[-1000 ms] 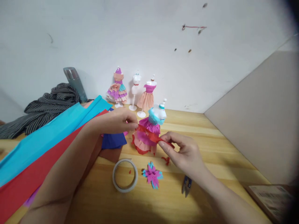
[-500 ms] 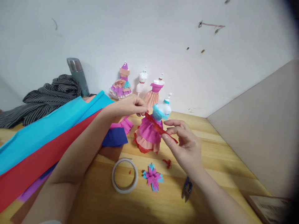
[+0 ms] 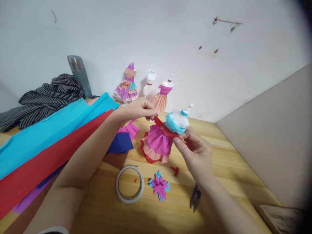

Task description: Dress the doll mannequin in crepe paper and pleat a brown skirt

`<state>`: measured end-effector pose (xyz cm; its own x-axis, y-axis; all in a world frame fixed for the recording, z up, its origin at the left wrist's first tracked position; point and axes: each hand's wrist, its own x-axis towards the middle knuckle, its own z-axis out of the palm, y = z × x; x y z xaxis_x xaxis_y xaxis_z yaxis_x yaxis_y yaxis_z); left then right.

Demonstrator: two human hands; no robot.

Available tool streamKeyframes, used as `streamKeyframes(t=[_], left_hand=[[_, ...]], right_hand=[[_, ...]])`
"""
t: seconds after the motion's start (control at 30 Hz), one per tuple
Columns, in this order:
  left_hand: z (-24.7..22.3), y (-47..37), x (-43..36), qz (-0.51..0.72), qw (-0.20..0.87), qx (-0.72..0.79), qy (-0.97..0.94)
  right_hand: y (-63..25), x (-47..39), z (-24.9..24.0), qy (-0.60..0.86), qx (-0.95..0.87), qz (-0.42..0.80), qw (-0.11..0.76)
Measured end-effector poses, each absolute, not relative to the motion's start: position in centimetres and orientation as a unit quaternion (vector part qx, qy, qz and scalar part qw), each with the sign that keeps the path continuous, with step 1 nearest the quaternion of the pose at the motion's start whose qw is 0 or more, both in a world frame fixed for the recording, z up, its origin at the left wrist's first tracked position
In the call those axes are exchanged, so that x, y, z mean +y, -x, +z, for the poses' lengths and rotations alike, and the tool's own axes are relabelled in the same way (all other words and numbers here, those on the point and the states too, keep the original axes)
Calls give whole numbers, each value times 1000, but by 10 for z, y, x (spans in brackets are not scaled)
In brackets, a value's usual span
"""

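My left hand [image 3: 146,109] pinches one end of a red crepe paper strip [image 3: 163,127]. The strip runs across the waist of a small white dress form [image 3: 177,119] that wears a light blue paper top and a layered magenta, peach and red skirt [image 3: 159,140]. At the other side my right hand [image 3: 193,151] is closed on the strip, its fingers against the form's side just below the blue top. The form tilts to the right. Part of the strip's right end is hidden by my right hand.
A tape roll [image 3: 130,184], a magenta and blue paper flower [image 3: 159,186], a red scrap [image 3: 175,171] and thread snips [image 3: 195,198] lie in front. Left are crepe paper sheets [image 3: 56,143], striped cloth [image 3: 53,94] and a bottle [image 3: 80,77]. Other dress forms [image 3: 161,97] stand behind.
The red strip has come up against the form's waist. My right hand has closed in on the form's side, and the form has tipped to the right.
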<state>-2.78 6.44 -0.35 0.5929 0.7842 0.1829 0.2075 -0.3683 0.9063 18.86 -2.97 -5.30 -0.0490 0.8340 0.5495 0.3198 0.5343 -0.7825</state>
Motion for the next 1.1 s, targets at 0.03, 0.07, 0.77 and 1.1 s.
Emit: streamKeyframes(t=[0.03, 0.07, 0.77, 1.1], left_hand=[[-3, 26, 64, 321, 462, 320, -763], [-2, 25, 65, 326, 465, 313, -762], [-27, -10, 83, 403, 629, 160, -646], [-27, -19, 80, 394, 703, 153, -572]], right_hand=[[-189, -30, -54, 418, -687, 231, 548], [-190, -30, -55, 414, -690, 227, 549], [-195, -19, -53, 388, -683, 217, 579], [-198, 2, -60, 382, -645, 260, 609]])
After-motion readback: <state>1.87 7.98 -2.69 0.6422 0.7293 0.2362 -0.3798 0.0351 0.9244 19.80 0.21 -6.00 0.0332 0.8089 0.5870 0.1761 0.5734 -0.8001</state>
